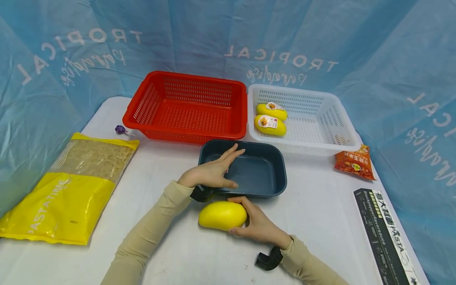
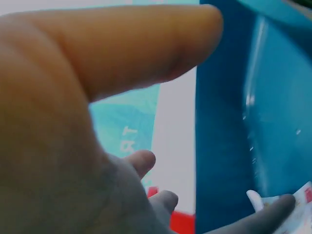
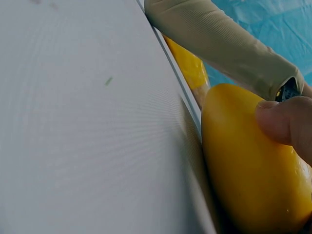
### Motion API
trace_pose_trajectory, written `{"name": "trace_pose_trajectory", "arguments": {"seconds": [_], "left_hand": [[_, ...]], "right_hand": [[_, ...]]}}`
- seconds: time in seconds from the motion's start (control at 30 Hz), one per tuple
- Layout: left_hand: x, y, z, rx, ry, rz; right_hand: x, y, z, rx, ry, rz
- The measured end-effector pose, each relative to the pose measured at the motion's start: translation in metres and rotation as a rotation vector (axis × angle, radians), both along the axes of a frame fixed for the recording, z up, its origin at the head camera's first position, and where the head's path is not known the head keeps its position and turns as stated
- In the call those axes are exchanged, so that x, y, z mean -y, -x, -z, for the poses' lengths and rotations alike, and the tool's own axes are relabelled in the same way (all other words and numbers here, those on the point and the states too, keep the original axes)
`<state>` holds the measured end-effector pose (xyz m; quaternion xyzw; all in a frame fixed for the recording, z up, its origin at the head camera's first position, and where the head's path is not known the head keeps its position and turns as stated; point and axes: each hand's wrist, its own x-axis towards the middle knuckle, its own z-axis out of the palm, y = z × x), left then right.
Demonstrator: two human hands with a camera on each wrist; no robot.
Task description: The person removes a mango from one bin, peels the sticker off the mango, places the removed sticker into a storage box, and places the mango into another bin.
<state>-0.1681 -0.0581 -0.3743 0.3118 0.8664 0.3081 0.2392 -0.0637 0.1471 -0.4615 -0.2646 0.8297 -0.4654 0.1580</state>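
A yellow mango (image 1: 221, 215) lies on the white table in front of the dark blue basin (image 1: 254, 170). My right hand (image 1: 258, 223) grips the mango's right end between thumb and fingers; in the right wrist view the thumb presses on the yellow mango (image 3: 248, 161). Over the left part of the basin is my left hand (image 1: 210, 172), its fingers spread and extended. In the left wrist view one of its fingers reaches a white printed piece (image 2: 297, 214) inside the basin; most of this is hidden, so its kind is unclear.
Behind the basin stand a red basket (image 1: 192, 132) and a white basket (image 1: 303, 142) holding two labelled mangoes (image 1: 272, 130). A yellow pasta bag (image 1: 67, 194) and a purple lollipop (image 1: 120, 129) lie left. An orange snack packet (image 1: 356, 163) and a black pasta box (image 1: 386, 237) lie right.
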Motion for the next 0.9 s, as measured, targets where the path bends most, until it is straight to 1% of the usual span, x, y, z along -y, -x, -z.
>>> {"name": "trace_pose_trajectory", "arguments": {"seconds": [0.17,0.27,0.33,0.5,0.67,0.8,0.9], "left_hand": [[0.012,0.001,-0.013,-0.041,-0.088,-0.073],[0.021,0.004,-0.02,-0.052,-0.153,-0.146],[0.029,0.006,-0.024,-0.067,-0.189,-0.211],[0.053,0.013,-0.035,-0.136,-0.236,-0.408],[0.082,0.018,-0.042,-0.212,-0.235,-0.624],[0.101,0.02,-0.044,-0.295,-0.262,-0.819],[0.11,0.024,-0.041,-0.363,-0.306,-0.965]], "right_hand": [[0.001,-0.001,-0.001,-0.038,-0.002,-0.002],[0.001,-0.002,-0.001,-0.059,0.0,-0.008],[0.002,-0.002,-0.001,-0.065,0.002,-0.012],[0.002,-0.003,-0.001,-0.078,-0.002,-0.012],[0.002,-0.002,-0.001,-0.077,-0.006,-0.007],[0.002,-0.002,-0.002,-0.077,-0.008,-0.008],[0.001,-0.003,-0.002,-0.077,-0.004,-0.006]]}}
